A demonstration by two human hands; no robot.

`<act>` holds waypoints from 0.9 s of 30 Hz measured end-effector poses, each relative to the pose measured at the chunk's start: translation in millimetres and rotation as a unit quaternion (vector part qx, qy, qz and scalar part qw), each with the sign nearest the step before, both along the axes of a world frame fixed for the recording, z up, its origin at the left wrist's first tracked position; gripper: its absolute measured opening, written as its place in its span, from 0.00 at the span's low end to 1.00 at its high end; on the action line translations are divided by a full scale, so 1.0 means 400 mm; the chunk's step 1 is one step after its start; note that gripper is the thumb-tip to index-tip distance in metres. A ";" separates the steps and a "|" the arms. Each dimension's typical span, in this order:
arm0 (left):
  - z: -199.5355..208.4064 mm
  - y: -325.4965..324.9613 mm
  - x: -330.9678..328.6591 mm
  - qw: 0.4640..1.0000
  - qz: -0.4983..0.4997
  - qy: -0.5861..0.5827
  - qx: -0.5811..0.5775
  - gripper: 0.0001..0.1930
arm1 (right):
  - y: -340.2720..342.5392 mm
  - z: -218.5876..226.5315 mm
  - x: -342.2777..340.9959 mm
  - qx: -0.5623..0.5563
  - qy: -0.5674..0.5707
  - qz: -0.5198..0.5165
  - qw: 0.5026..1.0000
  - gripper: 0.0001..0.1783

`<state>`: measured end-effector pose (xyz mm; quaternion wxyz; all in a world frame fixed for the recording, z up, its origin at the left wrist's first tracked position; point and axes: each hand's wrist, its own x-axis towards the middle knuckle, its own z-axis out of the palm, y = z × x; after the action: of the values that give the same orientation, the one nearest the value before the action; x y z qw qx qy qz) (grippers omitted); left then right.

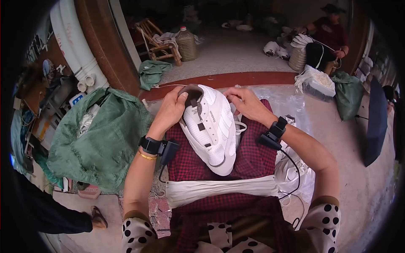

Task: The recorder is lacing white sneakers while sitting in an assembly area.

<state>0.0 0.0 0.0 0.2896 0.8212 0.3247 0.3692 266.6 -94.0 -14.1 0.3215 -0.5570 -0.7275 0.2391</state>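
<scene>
A white sneaker (pixel 216 126) lies over my lap, toe toward me, with bare eyelets and a dark lining at the collar. My left hand (pixel 171 107) grips its heel collar, thumb at the opening's edge. Beside the shoe's far right side, my right hand (pixel 249 103) has its fingers curled together; what they pinch is hidden. Just below it, a thin white lace loop (pixel 241 127) shows by the sole. A stretched bundle of white laces (pixel 223 188) runs across my red-and-black checked apron (pixel 257 156).
To the left stands a large green sack (pixel 99 139) with white material inside. More white laces (pixel 295 166) lie on plastic at my right. A person (pixel 331 33) sits at the far right near a white bundle (pixel 318 80). A dark umbrella (pixel 377 122) stands at the right edge.
</scene>
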 end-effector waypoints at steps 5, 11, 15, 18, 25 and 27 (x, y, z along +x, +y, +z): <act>0.020 0.010 0.118 0.987 0.053 0.139 0.057 0.17 | -0.071 0.035 -0.006 0.078 0.110 -0.070 0.988 0.18; -0.079 0.013 0.217 0.980 0.046 0.189 0.044 0.18 | -0.112 -0.018 -0.026 0.049 -0.056 0.019 0.997 0.23; -0.111 0.016 0.174 0.993 0.024 0.103 0.053 0.20 | -0.120 -0.040 -0.039 0.014 0.001 0.019 1.000 0.27; -0.095 -0.011 0.176 0.996 0.017 0.088 0.013 0.24 | -0.120 -0.040 -0.043 0.016 -0.002 0.005 1.000 0.26; -0.103 -0.149 0.086 0.994 0.051 -0.053 0.080 0.17 | -0.132 -0.049 -0.027 -0.019 0.070 0.012 0.997 0.26; -0.147 -0.185 0.043 0.994 0.060 -0.059 0.068 0.14 | -0.156 -0.066 -0.022 -0.034 0.206 0.022 0.978 0.17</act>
<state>17.2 -73.9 -58.9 0.2289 0.7950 0.3297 0.4549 257.8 -156.4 -40.6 0.4402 -0.4902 -0.6491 0.3802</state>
